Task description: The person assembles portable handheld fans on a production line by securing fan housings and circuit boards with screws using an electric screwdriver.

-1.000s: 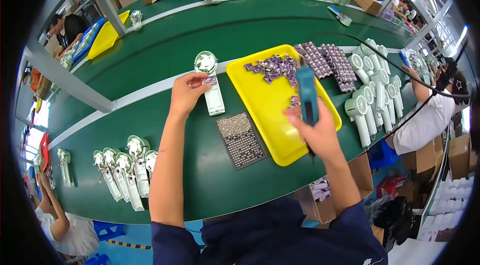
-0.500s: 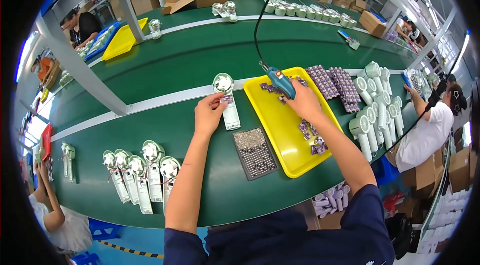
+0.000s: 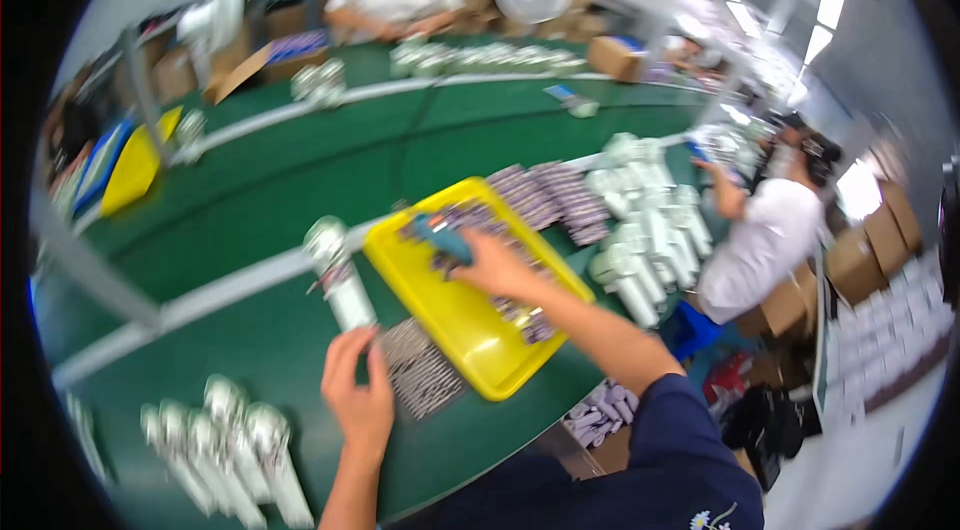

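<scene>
My right hand (image 3: 495,265) is wrapped round a teal electric screwdriver (image 3: 445,238), held over the yellow tray (image 3: 482,370). My left hand (image 3: 358,390) has its thumb and fingertips brought close together, just below the handle end of an open handheld fan housing (image 3: 348,298) and at the left edge of the screw tray (image 3: 425,375). Whether a screw is between those fingertips is too small and blurred to tell. The pale housing lies on the green bench with its round head away from me and thin wires at its neck.
Several assembled fan halves (image 3: 215,445) lie at the near left. Purple circuit boards (image 3: 570,200) are stacked beyond the yellow tray, with pale fan shells (image 3: 650,220) piled to their right. A metal rail (image 3: 230,298) crosses the bench. A co-worker (image 3: 770,240) sits at the right.
My view has swung to the right and blurred. My left hand has left the fan housing's neck and come nearer, beside the screw tray. My right hand still holds the screwdriver over the yellow tray.
</scene>
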`<state>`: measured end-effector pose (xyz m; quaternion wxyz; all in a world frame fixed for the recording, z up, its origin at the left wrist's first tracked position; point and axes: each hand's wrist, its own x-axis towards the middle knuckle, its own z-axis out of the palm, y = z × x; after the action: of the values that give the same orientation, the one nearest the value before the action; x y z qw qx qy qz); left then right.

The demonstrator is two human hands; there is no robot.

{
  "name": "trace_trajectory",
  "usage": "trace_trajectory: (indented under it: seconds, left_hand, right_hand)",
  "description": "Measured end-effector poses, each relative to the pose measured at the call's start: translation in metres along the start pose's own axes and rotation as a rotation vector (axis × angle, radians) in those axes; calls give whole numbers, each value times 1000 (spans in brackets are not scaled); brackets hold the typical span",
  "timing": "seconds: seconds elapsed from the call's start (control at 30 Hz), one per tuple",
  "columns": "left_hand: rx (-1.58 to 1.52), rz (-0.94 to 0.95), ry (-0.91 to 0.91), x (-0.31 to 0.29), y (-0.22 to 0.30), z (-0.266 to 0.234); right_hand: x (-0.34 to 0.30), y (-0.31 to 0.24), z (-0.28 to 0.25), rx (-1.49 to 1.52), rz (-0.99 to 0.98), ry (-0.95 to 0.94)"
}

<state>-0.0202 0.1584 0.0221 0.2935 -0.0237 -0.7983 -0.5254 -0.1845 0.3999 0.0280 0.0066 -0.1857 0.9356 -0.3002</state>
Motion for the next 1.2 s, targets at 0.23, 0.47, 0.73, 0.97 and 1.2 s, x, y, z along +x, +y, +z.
trace_trajectory:
  seconds: [0.23, 0.47, 0.73, 0.97, 1.2]
  left_hand:
    - [-699, -505, -168, -6, 40, 22]
    - [-703, -543, -231, -44, 26, -4]
    - [-1041, -772, -234, -63, 45, -20]
    - [-1037, -792, -140, -97, 34, -50]
    - [772, -112, 121, -82, 37, -158]
  right_hand:
    - [-76, -102, -28, -39, -27, -99]
    - [-126, -125, 4, 364, -142, 4]
    - [-163, -130, 12, 235, -129, 152]
    - [-176, -134, 55, 589, -30, -107]
    - [-177, -150, 38, 730, 169, -202]
